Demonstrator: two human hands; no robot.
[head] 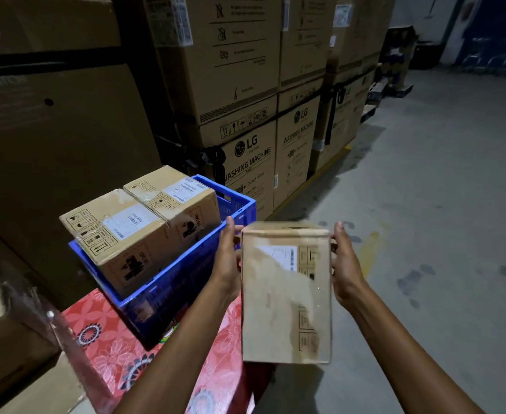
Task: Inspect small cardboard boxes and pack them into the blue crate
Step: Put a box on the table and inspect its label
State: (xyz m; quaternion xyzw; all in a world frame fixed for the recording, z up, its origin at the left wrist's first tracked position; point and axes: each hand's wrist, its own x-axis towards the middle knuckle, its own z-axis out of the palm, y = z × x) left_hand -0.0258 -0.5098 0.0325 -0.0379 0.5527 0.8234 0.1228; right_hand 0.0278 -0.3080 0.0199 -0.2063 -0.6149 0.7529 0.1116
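Observation:
I hold a small cardboard box (286, 294) in the air between both hands, its labelled face turned up toward me and blurred by motion. My left hand (226, 261) presses on its left side and my right hand (346, 264) on its right side, fingers fairly straight along the edges. To the left stands the blue crate (186, 264) on a red flowered cloth. Two similar cardboard boxes (120, 234) (175, 197) stand side by side inside the crate, rising above its rim. The right part of the crate holds no box that I can see.
Tall stacks of washing machine cartons (245, 115) form a wall behind the crate. More large cartons (51, 115) stand at the left. The red flowered cloth (108, 348) covers the surface under the crate. Grey concrete floor (440, 204) spreads to the right.

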